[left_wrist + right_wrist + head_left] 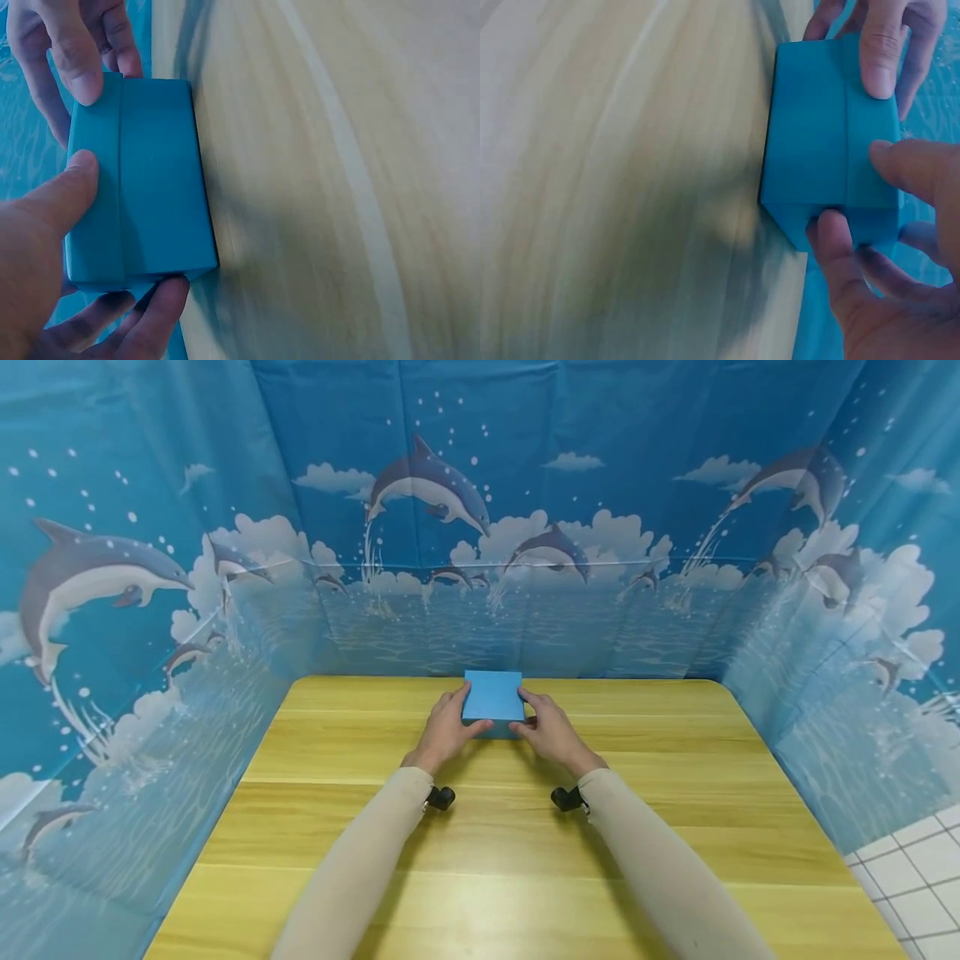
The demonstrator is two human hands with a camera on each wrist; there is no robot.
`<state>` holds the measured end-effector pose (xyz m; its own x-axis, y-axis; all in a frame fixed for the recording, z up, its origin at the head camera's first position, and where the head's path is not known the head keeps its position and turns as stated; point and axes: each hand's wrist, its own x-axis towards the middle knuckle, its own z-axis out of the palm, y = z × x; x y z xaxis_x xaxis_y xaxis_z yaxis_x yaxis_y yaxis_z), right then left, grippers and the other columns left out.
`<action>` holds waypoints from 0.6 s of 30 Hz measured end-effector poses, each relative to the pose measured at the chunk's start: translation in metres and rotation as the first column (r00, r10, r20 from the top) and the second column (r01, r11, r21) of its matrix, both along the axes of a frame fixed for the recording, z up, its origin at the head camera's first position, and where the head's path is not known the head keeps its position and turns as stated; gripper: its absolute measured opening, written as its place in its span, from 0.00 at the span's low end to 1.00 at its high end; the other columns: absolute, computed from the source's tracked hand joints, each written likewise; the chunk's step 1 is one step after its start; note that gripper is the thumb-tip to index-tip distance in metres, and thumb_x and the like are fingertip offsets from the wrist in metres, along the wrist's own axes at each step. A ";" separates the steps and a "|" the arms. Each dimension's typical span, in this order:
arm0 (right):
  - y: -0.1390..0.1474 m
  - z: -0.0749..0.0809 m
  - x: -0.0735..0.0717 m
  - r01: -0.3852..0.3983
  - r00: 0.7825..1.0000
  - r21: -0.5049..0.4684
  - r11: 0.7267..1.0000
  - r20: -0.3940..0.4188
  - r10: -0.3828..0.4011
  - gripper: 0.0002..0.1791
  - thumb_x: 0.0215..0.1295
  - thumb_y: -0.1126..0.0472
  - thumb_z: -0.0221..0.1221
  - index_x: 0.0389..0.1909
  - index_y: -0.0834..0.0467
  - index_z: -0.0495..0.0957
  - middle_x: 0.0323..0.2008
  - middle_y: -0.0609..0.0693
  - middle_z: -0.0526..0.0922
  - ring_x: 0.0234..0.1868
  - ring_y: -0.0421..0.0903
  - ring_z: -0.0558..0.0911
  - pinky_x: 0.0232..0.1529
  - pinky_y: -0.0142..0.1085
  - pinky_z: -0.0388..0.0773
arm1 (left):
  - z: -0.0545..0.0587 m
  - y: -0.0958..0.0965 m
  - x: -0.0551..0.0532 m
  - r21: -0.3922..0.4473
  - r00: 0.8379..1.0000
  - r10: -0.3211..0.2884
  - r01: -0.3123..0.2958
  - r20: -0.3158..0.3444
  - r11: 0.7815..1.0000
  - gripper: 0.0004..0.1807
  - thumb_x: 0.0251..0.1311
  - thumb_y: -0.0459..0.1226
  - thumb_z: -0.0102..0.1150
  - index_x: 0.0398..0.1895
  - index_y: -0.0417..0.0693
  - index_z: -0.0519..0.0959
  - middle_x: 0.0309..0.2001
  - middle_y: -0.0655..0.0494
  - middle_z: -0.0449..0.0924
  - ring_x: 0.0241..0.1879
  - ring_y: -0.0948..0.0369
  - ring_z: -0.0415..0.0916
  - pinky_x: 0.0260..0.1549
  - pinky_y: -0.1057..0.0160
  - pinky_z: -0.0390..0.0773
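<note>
A blue lidded box (492, 696) sits at the table's far edge, between both hands. In the left wrist view a seam runs along the box (157, 172), where the lid (94, 202) meets the body. My left hand (446, 727) grips its left side, thumb on the lid's near face and fingers along the side. My right hand (553, 733) holds the right side the same way; in the right wrist view its thumb presses the lid (874, 127) while fingers touch the end of the body. The box's far side and its inside are hidden.
A yellow wood-grain table (517, 877) spreads out in front of me. Blue dolphin-printed curtains (480, 610) hang right behind its far edge and along both sides. White floor tiles (911, 868) show at the lower right.
</note>
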<state>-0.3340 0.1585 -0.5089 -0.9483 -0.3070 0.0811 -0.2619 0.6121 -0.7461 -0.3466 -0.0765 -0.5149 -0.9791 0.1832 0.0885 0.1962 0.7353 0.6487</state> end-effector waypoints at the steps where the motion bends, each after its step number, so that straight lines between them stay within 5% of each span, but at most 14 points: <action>1: 0.000 0.000 0.001 0.005 1.000 0.017 1.000 -0.010 -0.005 0.43 0.78 0.54 0.64 0.87 0.52 0.54 0.77 0.64 0.66 0.60 0.57 0.87 0.54 0.42 0.89 | 0.000 0.000 0.001 -0.011 1.000 -0.006 0.006 -0.008 1.000 0.54 0.67 0.60 0.68 0.88 0.58 0.52 0.79 0.41 0.65 0.76 0.43 0.68 0.72 0.42 0.75; 18: 0.003 -0.001 0.032 -0.037 0.996 0.117 0.992 -0.079 0.046 0.40 0.80 0.52 0.61 0.86 0.54 0.56 0.74 0.64 0.71 0.57 0.55 0.89 0.54 0.42 0.89 | 0.004 -0.008 0.032 -0.062 0.993 -0.072 0.066 -0.098 0.996 0.53 0.65 0.60 0.70 0.86 0.49 0.58 0.74 0.37 0.72 0.70 0.43 0.77 0.64 0.47 0.83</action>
<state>-0.3018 0.1612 -0.5102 -0.9262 -0.3574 0.1197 -0.3459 0.6800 -0.6465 -0.3148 -0.0847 -0.5113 -0.9505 0.2582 0.1727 0.3100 0.7538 0.5793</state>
